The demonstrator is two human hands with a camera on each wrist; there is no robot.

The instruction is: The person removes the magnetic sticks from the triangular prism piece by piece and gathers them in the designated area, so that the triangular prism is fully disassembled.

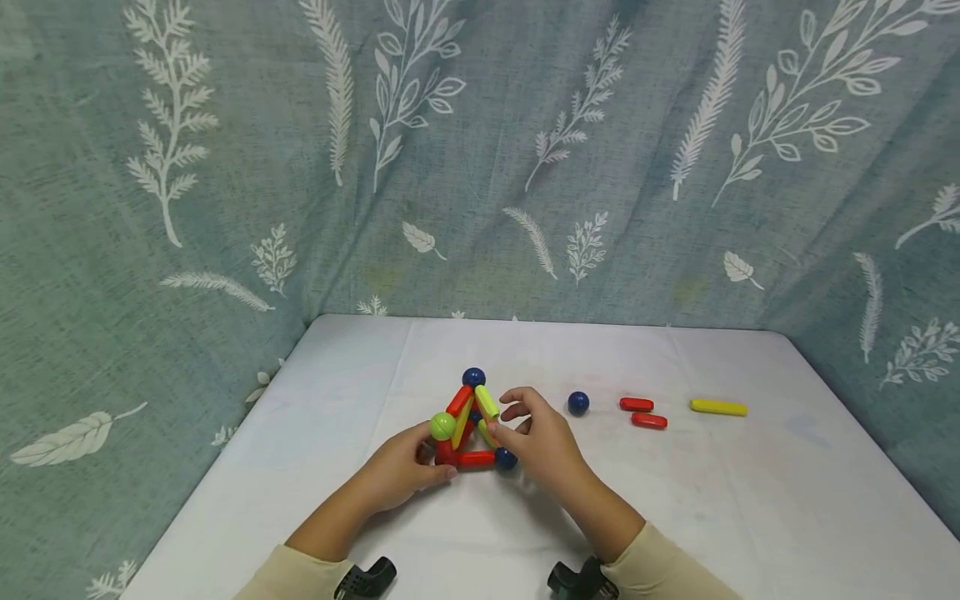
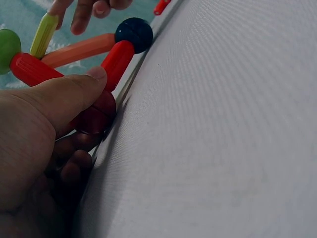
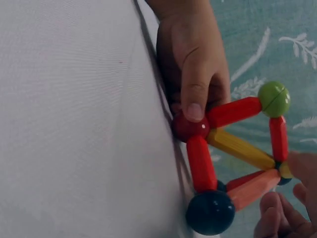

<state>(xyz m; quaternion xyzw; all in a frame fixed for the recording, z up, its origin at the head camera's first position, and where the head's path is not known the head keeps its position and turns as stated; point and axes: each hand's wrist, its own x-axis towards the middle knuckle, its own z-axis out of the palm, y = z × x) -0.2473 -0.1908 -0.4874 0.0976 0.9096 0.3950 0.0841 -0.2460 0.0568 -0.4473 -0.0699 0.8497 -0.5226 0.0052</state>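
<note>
Well, the left hand (image 1: 399, 470) grips the ball-and-rod frame (image 1: 462, 422), at six o'clock in the head view, by its dark red ball (image 3: 187, 130); the right hand (image 1: 543, 437), at the frame's three o'clock, pinches a lime rod (image 1: 487, 402) (only the head view shows the loose yellow rod (image 1: 718, 407), further out).

Nearer tabletop (image 1: 675, 500) offers passage past the loose ball (image 1: 578, 404); the rod frame (image 3: 242, 147) seems cramped.

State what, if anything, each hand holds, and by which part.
The left hand holds the rod-and-ball frame by its dark red ball. The right hand touches one end of the yellow-green rod; whether it pinches it cannot be told.
</note>
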